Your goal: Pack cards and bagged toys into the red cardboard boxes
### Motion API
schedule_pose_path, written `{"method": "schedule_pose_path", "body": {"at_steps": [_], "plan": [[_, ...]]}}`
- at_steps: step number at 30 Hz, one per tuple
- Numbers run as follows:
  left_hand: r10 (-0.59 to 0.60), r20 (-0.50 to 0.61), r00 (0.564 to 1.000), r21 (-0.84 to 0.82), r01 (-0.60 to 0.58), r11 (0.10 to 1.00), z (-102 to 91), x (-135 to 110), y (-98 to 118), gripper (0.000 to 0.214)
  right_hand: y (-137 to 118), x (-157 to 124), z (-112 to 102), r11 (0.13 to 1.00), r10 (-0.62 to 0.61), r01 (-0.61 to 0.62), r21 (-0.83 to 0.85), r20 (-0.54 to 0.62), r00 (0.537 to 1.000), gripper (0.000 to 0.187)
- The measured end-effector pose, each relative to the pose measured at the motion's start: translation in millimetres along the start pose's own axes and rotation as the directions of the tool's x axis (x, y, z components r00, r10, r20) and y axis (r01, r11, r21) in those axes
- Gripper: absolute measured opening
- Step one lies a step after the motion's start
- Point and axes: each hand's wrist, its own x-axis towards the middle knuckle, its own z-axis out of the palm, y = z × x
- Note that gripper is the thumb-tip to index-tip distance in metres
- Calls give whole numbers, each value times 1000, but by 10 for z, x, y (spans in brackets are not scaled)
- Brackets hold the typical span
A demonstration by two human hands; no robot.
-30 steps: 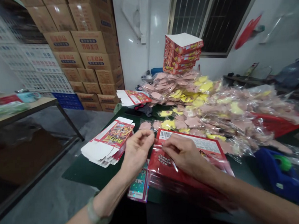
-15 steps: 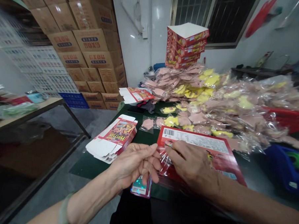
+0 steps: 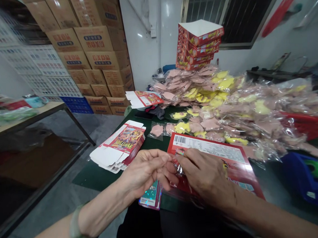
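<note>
Right hand (image 3: 206, 176) pinching a clear plastic wrapper (image 3: 179, 166), left hand (image 3: 147, 170) curled just beside it, grip unclear, over a red printed carton (image 3: 210, 148)

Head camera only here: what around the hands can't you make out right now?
All in the head view:
What the right hand pinches: its fingers hide most of it, only a bit of clear plastic shows.
Shiny card: the left hand covers its top; its print is unreadable.
Flat red box: the right hand hides its middle; its small print is too small to read.
Stacked cartons: the top edge cuts them off.
</note>
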Motion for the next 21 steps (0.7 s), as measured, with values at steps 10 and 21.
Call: {"method": "schedule_pose_path", "body": {"at_steps": [10, 21], "plan": [[97, -115, 989, 5, -98, 995, 85, 69, -61, 15, 100, 357, -202, 886, 279, -323, 333, 173, 944, 14], [189, -50, 981, 227, -174, 958, 93, 70, -118, 19, 64, 627, -167, 981, 160, -196, 3, 567, 808, 16]]}}
